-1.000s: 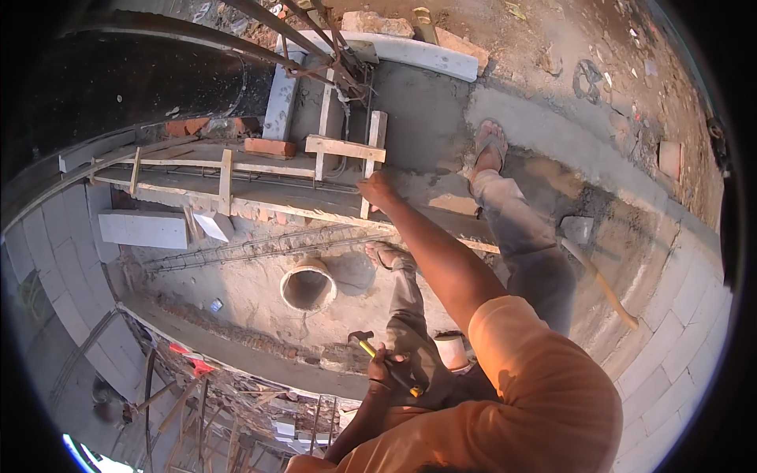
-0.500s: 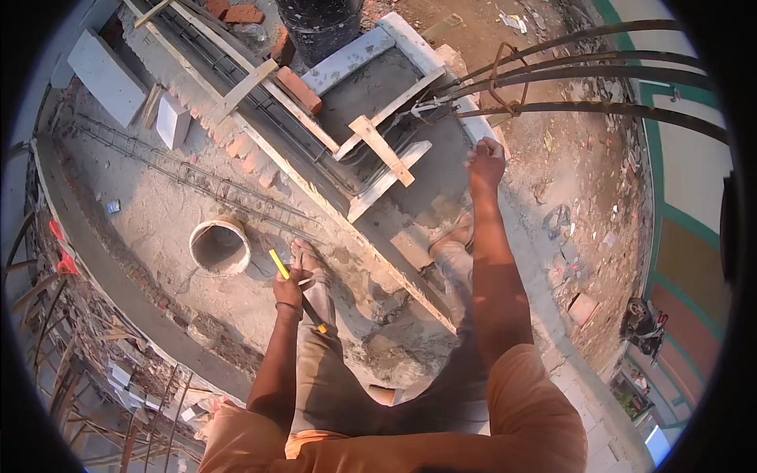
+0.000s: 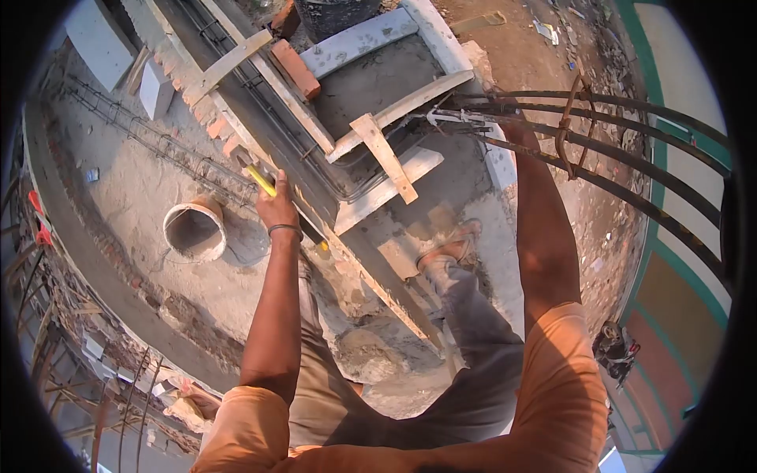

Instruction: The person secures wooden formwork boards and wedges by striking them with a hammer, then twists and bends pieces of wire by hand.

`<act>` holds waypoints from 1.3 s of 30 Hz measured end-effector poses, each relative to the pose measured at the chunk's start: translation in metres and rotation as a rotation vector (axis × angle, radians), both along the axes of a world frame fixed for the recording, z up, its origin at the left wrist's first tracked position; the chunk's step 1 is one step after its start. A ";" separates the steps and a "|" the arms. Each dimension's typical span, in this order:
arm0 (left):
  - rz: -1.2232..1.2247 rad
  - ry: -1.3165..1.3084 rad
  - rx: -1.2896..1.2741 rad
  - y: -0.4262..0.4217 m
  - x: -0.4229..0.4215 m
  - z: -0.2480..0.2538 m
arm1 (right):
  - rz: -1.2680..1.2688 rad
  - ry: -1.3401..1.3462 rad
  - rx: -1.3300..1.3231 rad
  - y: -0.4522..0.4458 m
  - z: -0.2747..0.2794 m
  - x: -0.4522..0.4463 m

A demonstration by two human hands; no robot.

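Observation:
My left hand (image 3: 276,209) is closed round a hammer (image 3: 261,180) with a yellow and black handle, just beside the long formwork board (image 3: 378,292). My right arm reaches up to the bent rebar rods (image 3: 631,150). There my right hand (image 3: 505,106) is mostly hidden behind the rods, so its fingers cannot be made out. Between the arms, a short wooden crosspiece (image 3: 384,158) lies over the corner of the formwork. Thin steel bars run inside the channel.
A round clay pipe (image 3: 195,230) stands on the ground at left. A red brick (image 3: 296,69) and pale blocks (image 3: 359,41) border wet mortar. A black drum (image 3: 335,17) is at the top. A motorcycle (image 3: 615,351) stands far right.
My left hand has moved up with the hammer to the formwork board. My right hand has gone up and right to the rebar. The view has shifted and turned.

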State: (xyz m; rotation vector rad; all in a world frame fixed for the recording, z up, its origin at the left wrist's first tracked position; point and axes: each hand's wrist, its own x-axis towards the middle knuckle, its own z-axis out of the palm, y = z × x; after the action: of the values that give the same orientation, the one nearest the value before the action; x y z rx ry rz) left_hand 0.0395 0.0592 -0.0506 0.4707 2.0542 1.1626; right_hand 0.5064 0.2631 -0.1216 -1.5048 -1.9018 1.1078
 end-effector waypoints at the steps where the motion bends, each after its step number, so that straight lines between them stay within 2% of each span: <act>1: -0.019 0.000 -0.030 0.000 -0.002 -0.001 | -0.015 0.029 -0.023 -0.001 0.005 -0.003; 10: -0.147 0.021 -0.125 -0.006 -0.019 -0.011 | -0.082 0.231 -0.113 -0.004 0.030 -0.030; 17: -0.096 -0.116 -0.139 -0.006 -0.021 -0.011 | -0.095 0.321 -0.141 -0.002 0.037 -0.040; 28: -0.102 0.016 -0.091 -0.002 -0.016 -0.003 | -0.082 0.455 -0.162 0.007 0.049 -0.062; 32: -0.065 -0.091 -0.058 -0.001 -0.012 0.003 | -0.082 0.538 -0.199 0.008 0.050 -0.067; 35: -0.130 -0.009 -0.129 -0.004 -0.020 -0.009 | -0.033 0.509 -0.353 0.017 0.054 -0.066; 38: -0.058 -0.163 -0.115 -0.002 -0.017 -0.005 | 0.037 0.170 -0.150 0.024 0.049 -0.056; 39: -0.072 -0.154 -0.141 -0.001 -0.018 -0.003 | -0.093 0.177 -0.288 0.028 0.049 -0.058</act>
State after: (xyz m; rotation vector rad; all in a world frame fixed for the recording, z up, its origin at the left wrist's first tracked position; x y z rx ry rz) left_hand 0.0218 0.0579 -0.0540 0.3718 1.9536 0.9735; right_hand 0.4481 0.2909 -0.0730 -1.5669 -1.5896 1.4676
